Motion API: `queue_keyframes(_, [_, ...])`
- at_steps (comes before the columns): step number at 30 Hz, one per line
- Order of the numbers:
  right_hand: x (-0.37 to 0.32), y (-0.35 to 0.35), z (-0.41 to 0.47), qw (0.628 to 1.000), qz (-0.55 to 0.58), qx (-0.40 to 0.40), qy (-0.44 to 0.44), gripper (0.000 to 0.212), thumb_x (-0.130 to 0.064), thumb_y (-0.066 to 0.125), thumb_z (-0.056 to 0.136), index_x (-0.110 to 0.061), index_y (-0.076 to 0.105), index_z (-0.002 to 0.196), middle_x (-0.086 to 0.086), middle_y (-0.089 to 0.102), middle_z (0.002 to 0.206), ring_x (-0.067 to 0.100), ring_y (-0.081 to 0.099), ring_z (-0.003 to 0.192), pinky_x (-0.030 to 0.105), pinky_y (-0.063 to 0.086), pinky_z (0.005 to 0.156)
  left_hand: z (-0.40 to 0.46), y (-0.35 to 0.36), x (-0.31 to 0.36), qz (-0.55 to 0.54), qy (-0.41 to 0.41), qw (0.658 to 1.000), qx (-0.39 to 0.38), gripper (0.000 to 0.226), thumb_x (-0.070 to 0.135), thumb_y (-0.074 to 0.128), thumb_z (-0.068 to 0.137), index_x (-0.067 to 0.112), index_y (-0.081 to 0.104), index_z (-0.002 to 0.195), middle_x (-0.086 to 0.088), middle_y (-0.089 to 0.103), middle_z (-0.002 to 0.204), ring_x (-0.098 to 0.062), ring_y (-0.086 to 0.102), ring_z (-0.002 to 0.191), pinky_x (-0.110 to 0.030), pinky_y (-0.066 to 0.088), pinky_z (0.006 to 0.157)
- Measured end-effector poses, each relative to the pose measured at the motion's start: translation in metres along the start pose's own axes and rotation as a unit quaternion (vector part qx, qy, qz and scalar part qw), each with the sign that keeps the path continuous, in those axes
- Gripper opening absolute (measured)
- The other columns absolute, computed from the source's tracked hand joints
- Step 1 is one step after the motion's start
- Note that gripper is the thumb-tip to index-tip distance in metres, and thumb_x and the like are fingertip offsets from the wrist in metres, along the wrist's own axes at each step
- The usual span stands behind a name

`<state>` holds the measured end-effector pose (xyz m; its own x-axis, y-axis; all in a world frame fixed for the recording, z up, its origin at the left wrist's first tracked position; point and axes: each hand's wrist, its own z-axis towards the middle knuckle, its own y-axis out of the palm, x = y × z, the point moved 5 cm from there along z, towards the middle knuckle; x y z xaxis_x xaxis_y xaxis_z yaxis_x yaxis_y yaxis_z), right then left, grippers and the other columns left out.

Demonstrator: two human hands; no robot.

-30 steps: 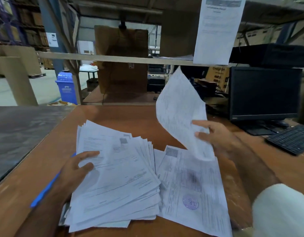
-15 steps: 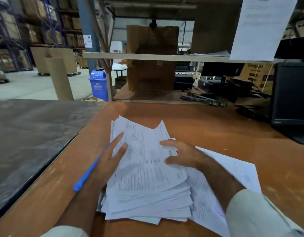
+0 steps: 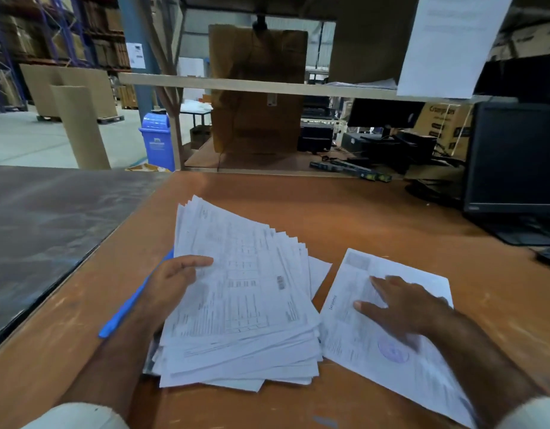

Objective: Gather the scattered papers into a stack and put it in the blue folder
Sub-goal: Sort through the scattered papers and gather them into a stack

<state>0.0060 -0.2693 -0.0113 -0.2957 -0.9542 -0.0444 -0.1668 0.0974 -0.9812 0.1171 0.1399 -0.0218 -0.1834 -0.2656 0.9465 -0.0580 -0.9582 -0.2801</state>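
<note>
A thick, uneven stack of printed papers point(image 3: 242, 292) lies on the brown table point(image 3: 376, 218) in front of me. My left hand point(image 3: 171, 283) rests on the stack's left edge, thumb on top of the upper sheet. Under the stack a thin blue folder edge point(image 3: 128, 305) sticks out to the left; most of the folder is hidden. To the right lies a separate sheet with a purple stamp point(image 3: 391, 332). My right hand point(image 3: 400, 308) presses flat on that sheet with straight fingers.
A black monitor point(image 3: 515, 156) and the corner of a keyboard point(image 3: 549, 258) stand at the right. A dark grey surface point(image 3: 44, 230) adjoins the table on the left. A wooden shelf rail point(image 3: 236, 85) runs across behind, with a paper point(image 3: 450, 41) hanging at upper right.
My right hand laid the lifted sheet onto the stack, then moved right onto the stamped sheet. My left hand stayed at the stack's left edge.
</note>
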Motion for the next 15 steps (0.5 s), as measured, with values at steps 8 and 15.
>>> queue_keyframes(8, [0.003, -0.006, 0.013, 0.987, 0.037, -0.118, -0.101, 0.139, -0.111, 0.025, 0.038, -0.045, 0.009, 0.159, -0.011, -0.001, 0.170, 0.023, 0.000, 0.157, 0.049, 0.009, 0.125, -0.002, 0.004, 0.006, -0.006, -0.014, 1.000, 0.007, 0.041, -0.010, 0.052, 0.094, 0.013, 0.075, 0.120, 0.000, 0.067, 0.128, -0.011, 0.062, 0.112, -0.006, 0.048, 0.076])
queue_keyframes(15, [-0.014, -0.001, 0.017, 0.981, 0.075, -0.104, -0.145, 0.127, -0.103, 0.042, 0.054, -0.041, 0.011, 0.160, -0.010, 0.002, 0.170, 0.018, 0.006, 0.157, 0.044, 0.014, 0.125, -0.006, 0.003, 0.010, -0.094, -0.052, 0.994, 0.005, 0.030, 0.020, 0.050, 0.105, 0.006, 0.076, 0.114, 0.014, 0.069, 0.114, 0.007, 0.066, 0.100, -0.006, 0.048, 0.080])
